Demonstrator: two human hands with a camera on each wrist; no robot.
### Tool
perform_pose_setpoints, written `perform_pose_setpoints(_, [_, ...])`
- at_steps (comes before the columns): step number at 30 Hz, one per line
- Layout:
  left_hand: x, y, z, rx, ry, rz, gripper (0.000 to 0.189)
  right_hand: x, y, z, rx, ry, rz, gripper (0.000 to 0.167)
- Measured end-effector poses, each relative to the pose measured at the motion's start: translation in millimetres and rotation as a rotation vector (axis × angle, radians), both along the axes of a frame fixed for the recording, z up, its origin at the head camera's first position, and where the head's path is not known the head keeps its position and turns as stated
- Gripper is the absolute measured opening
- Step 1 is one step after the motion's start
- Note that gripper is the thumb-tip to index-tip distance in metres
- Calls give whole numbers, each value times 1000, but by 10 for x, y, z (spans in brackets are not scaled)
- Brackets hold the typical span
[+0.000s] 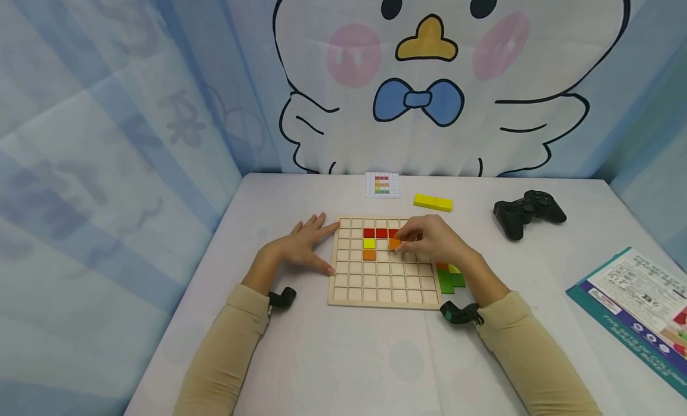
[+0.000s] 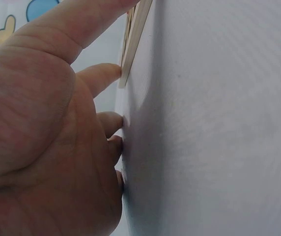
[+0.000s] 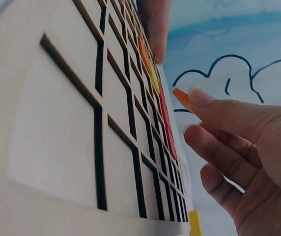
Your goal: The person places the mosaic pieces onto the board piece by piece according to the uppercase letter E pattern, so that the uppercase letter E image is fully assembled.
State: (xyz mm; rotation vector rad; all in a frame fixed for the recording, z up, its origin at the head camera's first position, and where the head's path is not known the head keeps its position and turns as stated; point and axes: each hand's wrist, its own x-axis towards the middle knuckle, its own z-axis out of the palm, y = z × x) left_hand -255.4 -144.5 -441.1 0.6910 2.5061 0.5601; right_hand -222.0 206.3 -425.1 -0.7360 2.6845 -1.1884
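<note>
A wooden grid board [image 1: 383,305] lies flat before me. Three red tiles [image 1: 381,233] fill a row near its far side, with a yellow tile [image 1: 369,243] and an orange tile [image 1: 369,255] below the leftmost one. My right hand [image 1: 435,242] pinches another orange tile [image 3: 181,96] between thumb and fingertips, close over the grid beneath the rightmost red tile. Spread wide at the board's left edge, my left hand [image 1: 300,244] touches the frame with thumb and index finger; its other fingertips rest on the table in the left wrist view.
Green tiles [image 1: 449,281] lie right of the board, partly under my right wrist. Behind it are a small pattern card [image 1: 382,191] and a yellow strip [image 1: 433,202]. A black game controller [image 1: 528,212] and a teal-edged printed booklet [image 1: 636,312] lie farther right.
</note>
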Motion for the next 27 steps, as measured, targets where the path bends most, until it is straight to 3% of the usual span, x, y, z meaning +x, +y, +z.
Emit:
perform_pose_setpoints(14, [16,0,14,-3,0,-2,119,33,-225,-93,38,1,46,20])
perform_pose_setpoints(27, [19,2,28,0,2,-6,119,66,-278,-109,92,-42,23,20])
